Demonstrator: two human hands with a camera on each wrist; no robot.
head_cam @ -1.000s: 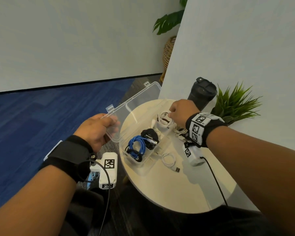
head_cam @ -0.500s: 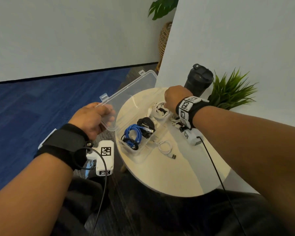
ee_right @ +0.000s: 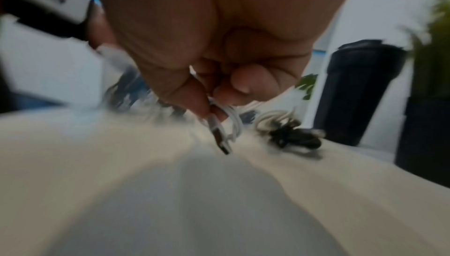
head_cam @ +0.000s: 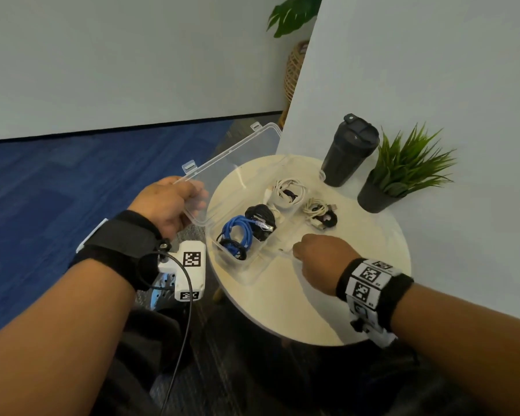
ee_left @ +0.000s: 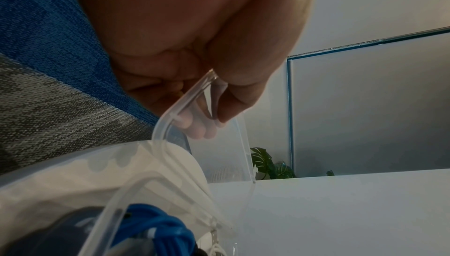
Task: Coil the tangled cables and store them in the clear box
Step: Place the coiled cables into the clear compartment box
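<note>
The clear box (head_cam: 254, 276) stands on the round table (head_cam: 327, 310) with its lid (head_cam: 234, 166) tilted open. My left hand (head_cam: 168, 202) grips the lid's near corner (ee_left: 185, 106), thumb and fingers pinching the plastic. Inside the box lie a blue coiled cable (head_cam: 237, 232), a black coil (head_cam: 260, 216) and a white coil (head_cam: 287, 192) at the far end. A white-and-black cable bundle (head_cam: 320, 214) lies on the table beside the box. My right hand (head_cam: 318, 255) is low by the box's right side, and its fingers (ee_right: 204, 106) pinch a small white USB cable (ee_right: 222, 135).
A black tumbler (head_cam: 350, 151) and a small potted green plant (head_cam: 403, 175) stand at the table's far right against a white partition. Blue carpet lies left of the table. The table's near edge is close to my lap.
My right hand left the white coil in the box's far end, drew back toward me and picked up the small white USB cable. My left hand still holds the lid.
</note>
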